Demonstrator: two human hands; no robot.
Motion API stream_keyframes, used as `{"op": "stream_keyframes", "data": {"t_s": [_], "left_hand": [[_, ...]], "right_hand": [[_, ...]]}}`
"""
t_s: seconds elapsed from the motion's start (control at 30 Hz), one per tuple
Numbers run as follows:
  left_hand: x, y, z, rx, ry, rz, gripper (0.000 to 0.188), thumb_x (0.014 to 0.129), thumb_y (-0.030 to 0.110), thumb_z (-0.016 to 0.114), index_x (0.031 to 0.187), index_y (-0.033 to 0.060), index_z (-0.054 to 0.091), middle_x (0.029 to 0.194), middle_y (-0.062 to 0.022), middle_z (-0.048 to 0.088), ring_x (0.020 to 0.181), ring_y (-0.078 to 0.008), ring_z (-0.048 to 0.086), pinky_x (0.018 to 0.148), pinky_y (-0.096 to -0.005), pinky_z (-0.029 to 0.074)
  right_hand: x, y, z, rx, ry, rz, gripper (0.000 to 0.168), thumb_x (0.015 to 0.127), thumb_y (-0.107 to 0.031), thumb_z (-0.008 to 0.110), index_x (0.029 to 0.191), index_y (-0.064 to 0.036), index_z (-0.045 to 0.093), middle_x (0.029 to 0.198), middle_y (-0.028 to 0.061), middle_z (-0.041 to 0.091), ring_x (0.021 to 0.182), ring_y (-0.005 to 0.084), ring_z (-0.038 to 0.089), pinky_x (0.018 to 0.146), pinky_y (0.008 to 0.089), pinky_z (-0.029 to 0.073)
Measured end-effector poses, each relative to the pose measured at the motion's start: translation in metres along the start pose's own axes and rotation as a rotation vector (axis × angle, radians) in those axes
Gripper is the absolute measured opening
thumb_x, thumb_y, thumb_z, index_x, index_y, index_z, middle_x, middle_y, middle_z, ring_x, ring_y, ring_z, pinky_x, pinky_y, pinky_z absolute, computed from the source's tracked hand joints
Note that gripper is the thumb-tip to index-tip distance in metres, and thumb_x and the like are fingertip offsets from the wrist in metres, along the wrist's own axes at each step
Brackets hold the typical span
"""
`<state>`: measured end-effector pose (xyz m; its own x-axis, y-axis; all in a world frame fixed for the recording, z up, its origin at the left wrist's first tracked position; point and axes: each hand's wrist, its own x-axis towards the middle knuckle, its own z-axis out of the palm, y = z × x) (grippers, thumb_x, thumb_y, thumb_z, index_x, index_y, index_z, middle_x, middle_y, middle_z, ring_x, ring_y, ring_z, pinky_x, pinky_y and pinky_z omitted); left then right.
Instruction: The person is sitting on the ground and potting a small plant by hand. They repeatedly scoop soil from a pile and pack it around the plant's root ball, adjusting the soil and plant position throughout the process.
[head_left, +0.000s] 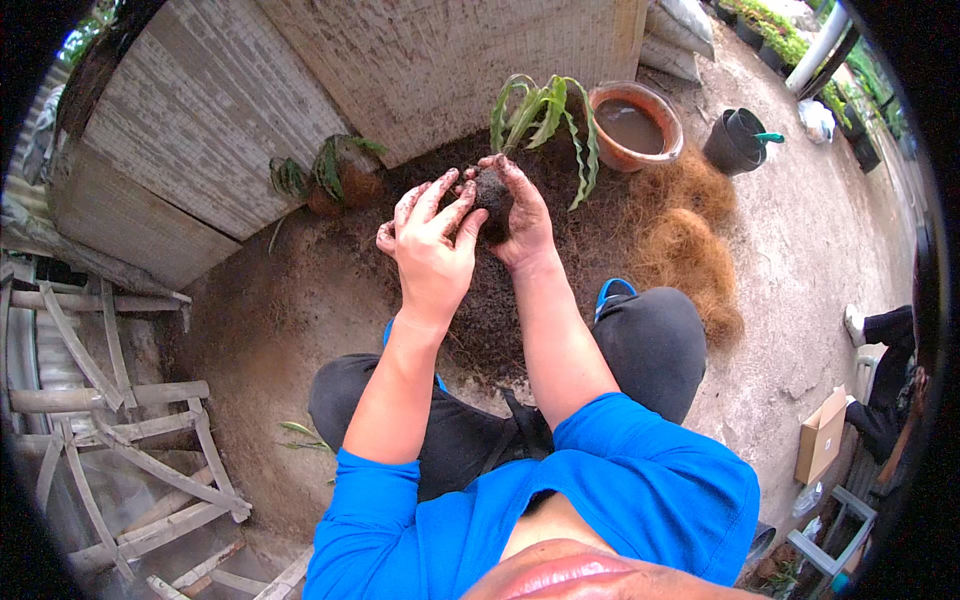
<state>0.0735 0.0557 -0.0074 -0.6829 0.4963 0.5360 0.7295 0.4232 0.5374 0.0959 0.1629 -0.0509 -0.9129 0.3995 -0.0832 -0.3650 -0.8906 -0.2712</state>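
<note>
A round ball of dark soil (493, 201) rests in my right hand (529, 217), whose palm cups it from the right side. Long wavy green leaves of a plant (546, 109) rise from the top of the ball. My left hand (435, 229) lies against its left side, fingers spread and smeared with soil, the thumb touching the ball. The plant's roots are hidden inside the soil. Below both hands, loose dark soil (487, 315) covers the ground between my feet.
A terracotta-coloured basin (636, 127) of muddy water stands beyond the plant, beside black plastic pots (736, 142). Brown fibre (686, 255) lies at the right. Two fibre-wrapped plants (341, 184) lean near the wall panels (217, 97). Bamboo frames (142, 450) stand left; a person (889, 375) sits far right.
</note>
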Motion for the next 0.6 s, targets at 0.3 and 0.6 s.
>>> {"op": "stream_keyframes", "data": {"t_s": [0.3, 0.6], "left_hand": [[-0.007, -0.002, 0.010, -0.037, 0.021, 0.010, 0.025, 0.064, 0.014, 0.071, 0.089, 0.0121, 0.069, 0.114, -0.0036, 0.057, 0.110, -0.0267, 0.045, 0.094, -0.0373, 0.029], [-0.001, -0.006, -0.010, -0.018, -0.014, 0.045, 0.018, 0.064, 0.015, 0.071, 0.081, 0.0086, 0.070, 0.118, -0.0071, 0.054, 0.109, -0.0285, 0.046, 0.091, -0.0376, 0.035]], "right_hand": [[-0.001, -0.001, -0.008, -0.202, 0.001, -0.082, 0.020, 0.071, -0.002, 0.060, 0.090, -0.002, 0.054, 0.080, 0.0080, 0.059, 0.072, 0.0172, 0.058, 0.067, 0.0286, 0.047], [-0.003, 0.006, 0.000, -0.305, -0.002, -0.088, 0.019, 0.070, -0.002, 0.061, 0.089, -0.003, 0.054, 0.079, 0.0071, 0.059, 0.072, 0.0163, 0.058, 0.068, 0.0289, 0.048]]}}
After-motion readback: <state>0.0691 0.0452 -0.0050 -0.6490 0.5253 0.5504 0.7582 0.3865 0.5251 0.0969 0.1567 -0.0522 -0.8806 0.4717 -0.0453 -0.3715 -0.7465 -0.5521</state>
